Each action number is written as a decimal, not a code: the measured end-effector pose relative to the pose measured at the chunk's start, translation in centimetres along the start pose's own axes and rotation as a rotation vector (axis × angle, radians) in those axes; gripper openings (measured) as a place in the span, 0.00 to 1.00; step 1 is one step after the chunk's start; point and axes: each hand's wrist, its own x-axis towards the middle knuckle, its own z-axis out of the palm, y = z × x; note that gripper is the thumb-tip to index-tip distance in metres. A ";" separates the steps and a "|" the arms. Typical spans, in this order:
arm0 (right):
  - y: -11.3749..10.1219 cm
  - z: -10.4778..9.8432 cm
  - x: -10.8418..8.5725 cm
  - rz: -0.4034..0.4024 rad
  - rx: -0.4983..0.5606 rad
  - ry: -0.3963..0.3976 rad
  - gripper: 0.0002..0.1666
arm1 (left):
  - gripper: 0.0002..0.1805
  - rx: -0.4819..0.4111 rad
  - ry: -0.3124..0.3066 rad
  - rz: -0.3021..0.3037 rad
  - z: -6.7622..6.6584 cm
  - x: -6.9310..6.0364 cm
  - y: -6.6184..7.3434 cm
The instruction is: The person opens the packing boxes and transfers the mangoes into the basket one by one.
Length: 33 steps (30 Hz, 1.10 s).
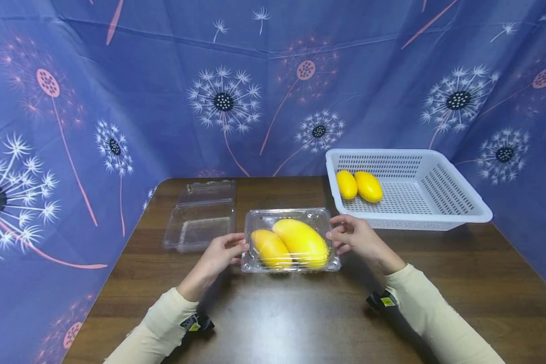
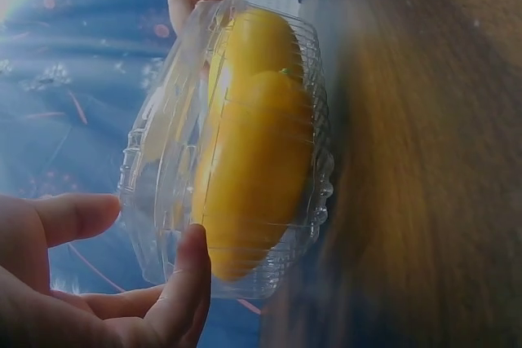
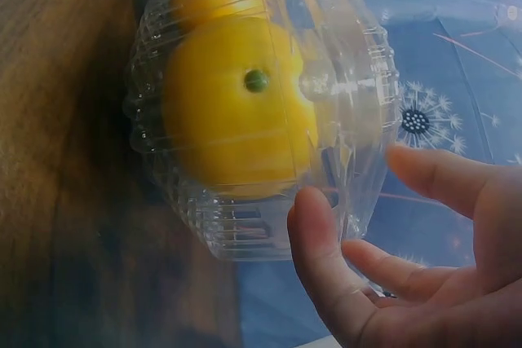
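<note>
A clear plastic clamshell box [image 1: 255, 215] with its lid down holds two yellow mangoes, a smaller mango [image 1: 269, 247] on the left and a larger mango [image 1: 302, 241] on the right. At its left end, my left hand [image 1: 218, 257] pinches the rim between thumb and fingers. My right hand [image 1: 360, 241] grips the opposite end in the same way. In both wrist views the box appears raised off the wooden table [image 1: 273, 313]. Green stem ends show on the mangoes [image 3: 232, 112] in the right wrist view.
Another clear clamshell box [image 1: 200, 225] lies open and without fruit on the table at the left. A white perforated basket [image 1: 409, 222] stands at the back right, with two mangoes [image 1: 368, 187] at its left side. Blue dandelion-print cloth [image 1: 264, 101] hangs behind the table.
</note>
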 end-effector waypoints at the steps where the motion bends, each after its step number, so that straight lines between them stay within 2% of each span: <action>1: 0.1 0.1 0.1 0.000 0.002 -0.003 0.33 | 0.25 0.001 0.003 -0.004 0.0 0.0 -0.1; 16: 1.1 0.5 0.5 0.009 -0.003 -0.023 0.32 | 0.24 -0.012 0.017 -0.032 -0.2 0.0 -0.7; 24: 1.4 0.2 0.3 0.009 -0.050 -0.044 0.32 | 0.24 -0.039 0.010 -0.046 -0.3 -0.2 -0.9; 33: 1.5 -0.1 -0.2 -0.051 -0.087 -0.059 0.30 | 0.23 -0.063 0.010 -0.054 -0.3 -0.2 -1.0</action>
